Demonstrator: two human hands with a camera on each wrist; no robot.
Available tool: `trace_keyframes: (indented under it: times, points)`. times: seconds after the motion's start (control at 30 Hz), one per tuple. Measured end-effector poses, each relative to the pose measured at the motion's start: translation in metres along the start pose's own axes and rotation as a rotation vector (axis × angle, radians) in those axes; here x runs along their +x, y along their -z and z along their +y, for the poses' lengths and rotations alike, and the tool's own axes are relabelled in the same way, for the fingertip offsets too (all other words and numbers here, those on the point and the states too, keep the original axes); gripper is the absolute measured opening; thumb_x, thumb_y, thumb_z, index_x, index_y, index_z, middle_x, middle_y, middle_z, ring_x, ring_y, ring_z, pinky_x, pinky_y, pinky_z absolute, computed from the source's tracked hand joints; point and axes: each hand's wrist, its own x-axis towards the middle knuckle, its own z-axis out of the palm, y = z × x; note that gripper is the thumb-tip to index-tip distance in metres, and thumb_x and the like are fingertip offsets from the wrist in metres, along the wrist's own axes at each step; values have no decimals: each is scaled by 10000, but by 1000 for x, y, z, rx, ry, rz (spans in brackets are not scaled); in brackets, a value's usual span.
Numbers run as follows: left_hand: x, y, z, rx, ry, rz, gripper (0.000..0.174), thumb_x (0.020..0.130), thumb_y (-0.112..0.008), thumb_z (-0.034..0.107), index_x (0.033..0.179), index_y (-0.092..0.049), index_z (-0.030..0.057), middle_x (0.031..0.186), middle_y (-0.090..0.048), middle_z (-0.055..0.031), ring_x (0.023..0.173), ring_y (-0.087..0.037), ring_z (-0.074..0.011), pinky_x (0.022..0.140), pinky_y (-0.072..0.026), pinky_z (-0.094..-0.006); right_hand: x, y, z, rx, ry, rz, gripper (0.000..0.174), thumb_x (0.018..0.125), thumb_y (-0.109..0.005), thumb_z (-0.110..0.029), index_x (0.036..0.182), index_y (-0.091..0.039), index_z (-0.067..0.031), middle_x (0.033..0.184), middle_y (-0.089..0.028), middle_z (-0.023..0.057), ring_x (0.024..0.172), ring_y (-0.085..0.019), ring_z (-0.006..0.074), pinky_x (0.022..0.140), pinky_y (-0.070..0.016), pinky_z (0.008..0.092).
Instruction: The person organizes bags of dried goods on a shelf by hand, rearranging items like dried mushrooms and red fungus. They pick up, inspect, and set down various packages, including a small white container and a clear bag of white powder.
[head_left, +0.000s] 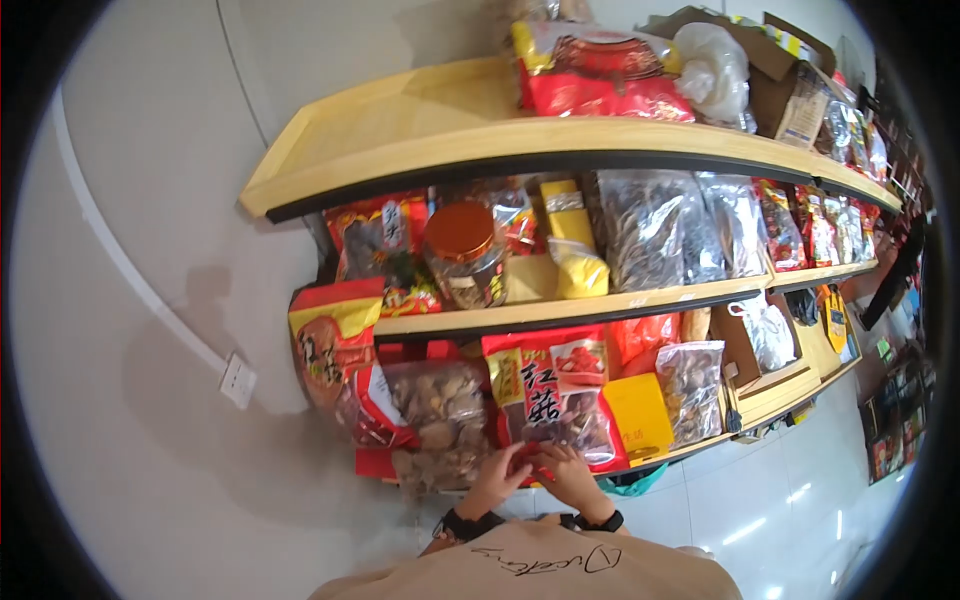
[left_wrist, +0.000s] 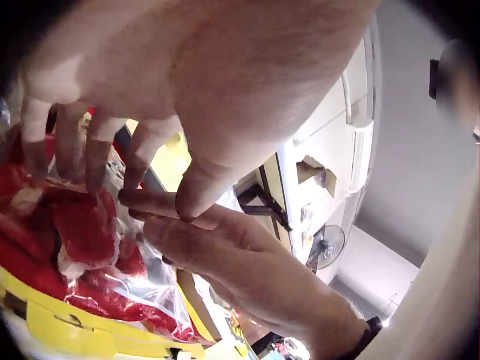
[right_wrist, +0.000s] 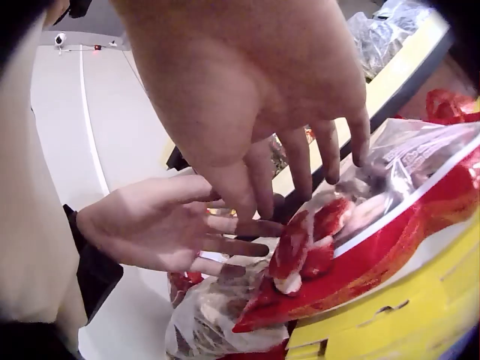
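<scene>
A red and yellow bag of dried mushrooms (head_left: 540,390) with a clear window stands upright on the lower shelf. My left hand (head_left: 498,478) is at its lower front, fingers slightly bent and spread, fingertips right at the bag in the left wrist view. Beside it, my right hand (head_left: 570,475) also has its fingertips at the bag's lower front. Both hands are close together, the thumbs nearly meeting. In the right wrist view, the right fingers (right_wrist: 326,150) lie over the printed front of the bag. Neither hand has its fingers curled round anything.
Left of the bag sit a clear bag of brown dried goods (head_left: 440,405) and a tall red and yellow packet (head_left: 340,350). A yellow box (head_left: 640,415) and another clear bag (head_left: 690,390) stand on its right. A lidded jar (head_left: 465,255) is on the middle shelf (head_left: 560,312) above.
</scene>
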Motion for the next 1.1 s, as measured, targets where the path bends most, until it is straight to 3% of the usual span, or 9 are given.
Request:
trace_keyframes:
  times: [0.03, 0.07, 0.13, 0.3, 0.43, 0.67, 0.73, 0.8, 1.1]
  points:
    - [6, -1, 16, -29, -62, -42, 472, 812, -668, 164, 1215, -475, 11, 979, -583, -154, 889, -573, -235, 752, -458, -318, -3, 3, 3, -42, -9, -5, 284, 752, -662, -201, 1016, -631, -102, 1193, -538, 64, 1061, -508, 283, 861, -422, 419]
    - [12, -5, 17, -25, -79, -50, 472, 812, -668, 164, 1215, -475, 11, 979, -583, -154, 889, -573, -235, 752, -458, -318, -8, 3, 6, -52, -20, 42, 308, 761, -658, -207, 1056, -625, -125, 1198, -535, 62, 1088, -492, 275, 881, -411, 429]
    - [13, -13, 13, 157, -179, 11, 444, 795, -665, 196, 1165, -501, 13, 967, -573, -209, 885, -559, -356, 762, -456, -400, -16, 12, 9, -3, -93, -5, 327, 774, -654, -222, 1089, -614, -143, 1207, -531, 64, 1113, -480, 272, 909, -391, 442]
    - [26, -19, 17, 356, 31, -140, 544, 807, -649, 297, 1220, -448, 5, 1025, -519, -237, 976, -496, -392, 833, -431, -421, -36, 14, 26, -36, -88, 7, 329, 789, -641, -260, 1097, -608, -151, 1254, -507, 54, 1171, -454, 251, 948, -350, 460]
    - [31, -39, 36, 600, 136, -75, 610, 784, -654, 318, 1254, -388, 35, 1034, -456, -244, 954, -492, -428, 829, -434, -451, -38, 11, 30, -27, -104, -18, 300, 796, -633, -263, 1074, -620, -151, 1294, -483, 47, 1200, -434, 244, 951, -337, 469]
    - [28, -50, 34, 638, 211, 48, 573, 761, -663, 307, 1214, -416, 58, 1016, -473, -199, 946, -512, -383, 778, -455, -458, -28, 18, 40, -50, -126, -123, 295, 784, -641, -257, 1059, -623, -151, 1205, -547, 29, 1116, -496, 225, 879, -378, 491]
    - [25, -44, 26, 602, 107, 58, 567, 756, -667, 297, 1215, -420, 75, 1033, -483, -194, 942, -516, -386, 774, -459, -467, -23, 19, 44, -66, -111, -138, 315, 784, -643, -259, 1079, -616, -153, 1176, -560, 39, 1089, -512, 227, 866, -388, 492]
    - [26, -39, 25, 578, 134, 19, 567, 752, -671, 285, 1217, -420, 81, 1035, -491, -197, 939, -517, -387, 776, -460, -469, -15, 17, 46, 192, -198, -139, 419, 774, -645, -274, 1172, -550, -181, 1189, -540, 47, 1112, -491, 235, 864, -357, 521]
    - [50, -17, -10, 354, 13, -181, 637, 714, -725, 206, 1209, -367, 24, 980, -550, -212, 936, -523, -397, 800, -412, -468, 19, 2, 15, -245, -313, -117, 551, 736, -681, -316, 1236, -479, -204, 1129, -504, 122, 1059, -479, 353, 822, -399, 536]
